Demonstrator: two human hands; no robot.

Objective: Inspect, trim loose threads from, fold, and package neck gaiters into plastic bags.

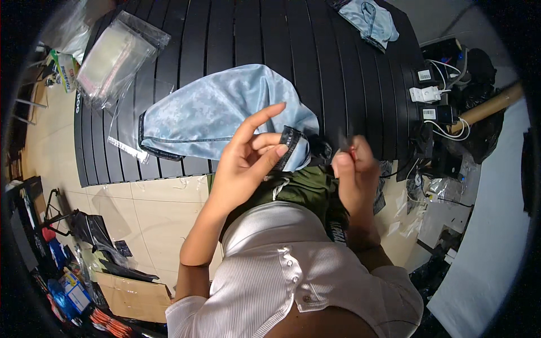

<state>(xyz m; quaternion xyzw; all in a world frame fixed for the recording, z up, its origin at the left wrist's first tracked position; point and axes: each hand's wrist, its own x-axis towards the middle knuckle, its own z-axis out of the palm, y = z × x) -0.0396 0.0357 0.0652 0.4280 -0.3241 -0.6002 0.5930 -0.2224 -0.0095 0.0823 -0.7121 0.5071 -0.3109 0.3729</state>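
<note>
A light blue camouflage-print garment (208,104) with black banded edges lies spread on the black slatted table (225,34). Its near right end is lifted, and my left hand (248,158) pinches the black band (290,145) there between thumb and fingers, with the index finger stretched out. Just to the right of that band, my right hand (358,172) is closed around a small tool (353,152) with a bit of red and a thin greyish tip. Motion blurs the tool, so its exact kind does not show. A dark bunched part (321,149) of fabric sits between the hands.
Clear plastic bags (121,56) lie at the table's far left. Another light blue piece (369,22) rests at the far right edge. Power adapters (428,94) with white cables stand along the right side. A cardboard piece (132,296) is on the floor at lower left.
</note>
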